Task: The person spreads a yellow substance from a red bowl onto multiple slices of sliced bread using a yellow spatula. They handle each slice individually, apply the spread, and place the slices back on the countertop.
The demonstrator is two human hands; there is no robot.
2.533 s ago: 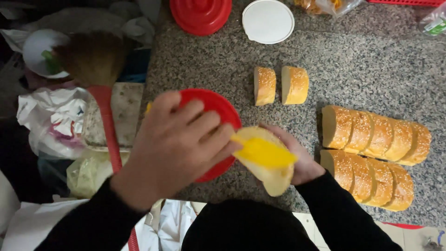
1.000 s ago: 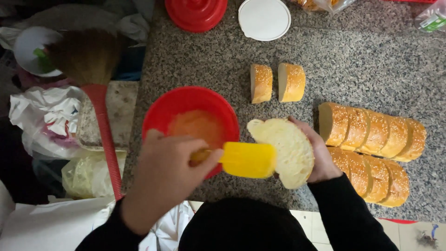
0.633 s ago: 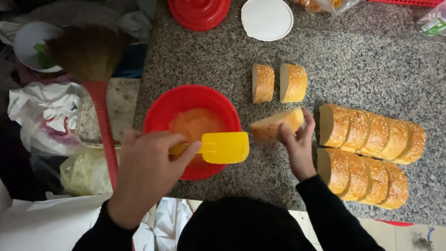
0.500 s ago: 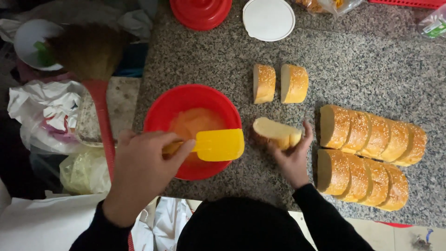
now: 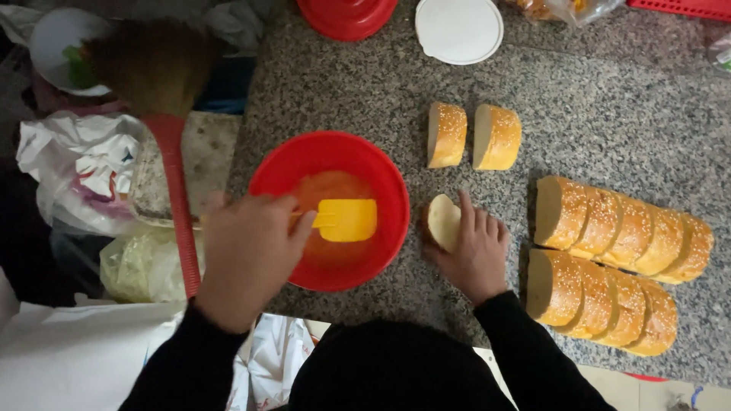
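My left hand (image 5: 247,255) grips a yellow spatula (image 5: 346,220), whose blade is down inside a red bowl (image 5: 329,149) of orange sauce. My right hand (image 5: 474,249) rests on a bread slice (image 5: 443,221) standing on the speckled granite counter (image 5: 609,122) just right of the bowl. Two separate sesame bread slices (image 5: 472,135) stand behind it. At the right, two rows of sliced sesame bread (image 5: 620,228) lie side by side.
A white round lid (image 5: 458,29) and a red container (image 5: 346,15) sit at the counter's far edge. Left of the counter are a broom with a red handle (image 5: 175,198), plastic bags (image 5: 76,175) and a white plate (image 5: 57,46).
My right hand has lowered the bread slice from the air onto the counter next to the bowl. My left hand has moved the spatula back into the bowl.
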